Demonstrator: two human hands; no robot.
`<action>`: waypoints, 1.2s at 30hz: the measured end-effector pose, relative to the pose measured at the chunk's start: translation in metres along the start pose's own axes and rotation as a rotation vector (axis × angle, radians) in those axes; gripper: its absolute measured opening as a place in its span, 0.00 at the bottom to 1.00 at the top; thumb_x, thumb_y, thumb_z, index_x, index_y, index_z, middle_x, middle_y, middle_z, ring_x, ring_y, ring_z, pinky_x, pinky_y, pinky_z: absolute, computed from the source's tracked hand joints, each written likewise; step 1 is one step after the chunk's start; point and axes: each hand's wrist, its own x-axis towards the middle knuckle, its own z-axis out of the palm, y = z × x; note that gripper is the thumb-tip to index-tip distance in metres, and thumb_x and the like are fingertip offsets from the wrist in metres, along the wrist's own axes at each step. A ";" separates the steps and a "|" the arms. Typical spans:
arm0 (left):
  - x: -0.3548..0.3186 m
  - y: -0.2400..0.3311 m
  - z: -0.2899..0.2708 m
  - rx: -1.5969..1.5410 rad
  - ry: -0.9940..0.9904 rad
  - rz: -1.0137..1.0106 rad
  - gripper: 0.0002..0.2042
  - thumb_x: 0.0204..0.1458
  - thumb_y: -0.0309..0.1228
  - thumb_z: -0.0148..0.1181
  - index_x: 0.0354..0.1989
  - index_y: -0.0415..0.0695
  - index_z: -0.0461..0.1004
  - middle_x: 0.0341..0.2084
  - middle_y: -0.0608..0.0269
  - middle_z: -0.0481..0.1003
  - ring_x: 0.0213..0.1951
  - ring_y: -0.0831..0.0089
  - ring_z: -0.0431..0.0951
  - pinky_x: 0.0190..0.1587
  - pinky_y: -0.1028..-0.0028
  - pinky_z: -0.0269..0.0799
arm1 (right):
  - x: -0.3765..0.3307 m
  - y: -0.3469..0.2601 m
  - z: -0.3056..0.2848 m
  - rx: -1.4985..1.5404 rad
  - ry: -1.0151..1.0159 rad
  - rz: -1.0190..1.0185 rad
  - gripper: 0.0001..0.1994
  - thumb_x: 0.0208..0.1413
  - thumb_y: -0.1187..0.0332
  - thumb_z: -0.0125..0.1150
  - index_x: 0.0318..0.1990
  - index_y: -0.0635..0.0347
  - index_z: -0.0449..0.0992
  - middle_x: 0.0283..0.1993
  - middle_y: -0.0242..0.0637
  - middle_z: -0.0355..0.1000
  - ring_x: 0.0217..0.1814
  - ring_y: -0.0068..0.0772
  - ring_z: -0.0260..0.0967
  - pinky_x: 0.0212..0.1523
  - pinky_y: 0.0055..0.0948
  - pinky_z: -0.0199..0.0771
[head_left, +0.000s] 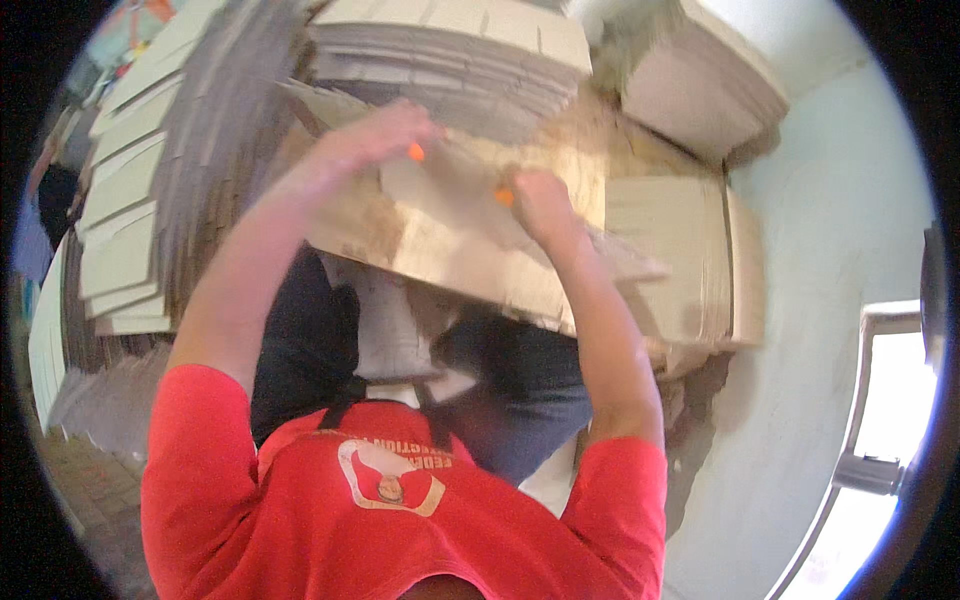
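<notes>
Both of my hands are on a tan cardboard piece (450, 205), smeared by motion, that slants across a light wooden table. My left hand (395, 130) is at its far left part, the fingers bent and blurred. Closer to its right end, my right hand (545, 205) is curled into a fist on it. A small orange spot shows at the fingers of each hand; I cannot make out whether these are finger covers or something held. The piece's far side is partly hidden by my hands.
Tall stacks of cardboard (450, 45) stand behind the table, with a leaning stack (130, 210) at left. More bundles lie at the far right (700, 85) and near right (670, 260). A pale wall (830, 220) closes the right side. A person (58, 200) is at the far left edge.
</notes>
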 end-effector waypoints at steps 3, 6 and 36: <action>0.001 0.053 -0.027 0.196 0.020 0.027 0.15 0.43 0.25 0.61 0.43 0.49 0.78 0.44 0.57 0.75 0.48 0.57 0.72 0.53 0.59 0.65 | -0.030 -0.011 -0.015 0.045 0.057 0.075 0.11 0.53 0.69 0.57 0.44 0.61 0.71 0.33 0.49 0.75 0.39 0.53 0.75 0.43 0.51 0.72; -0.012 0.117 -0.091 0.443 0.345 0.231 0.17 0.41 0.27 0.62 0.43 0.45 0.75 0.34 0.61 0.73 0.41 0.62 0.73 0.51 0.61 0.70 | -0.063 -0.028 -0.049 -0.104 0.276 0.231 0.21 0.56 0.67 0.58 0.57 0.60 0.66 0.51 0.51 0.72 0.53 0.53 0.71 0.53 0.48 0.68; -0.114 -0.041 -0.208 0.758 0.441 -0.592 0.14 0.55 0.38 0.56 0.41 0.39 0.74 0.37 0.48 0.78 0.41 0.52 0.79 0.43 0.58 0.74 | -0.416 -0.009 -0.052 -0.182 0.667 0.908 0.06 0.56 0.72 0.56 0.40 0.60 0.76 0.33 0.46 0.72 0.37 0.51 0.71 0.39 0.39 0.70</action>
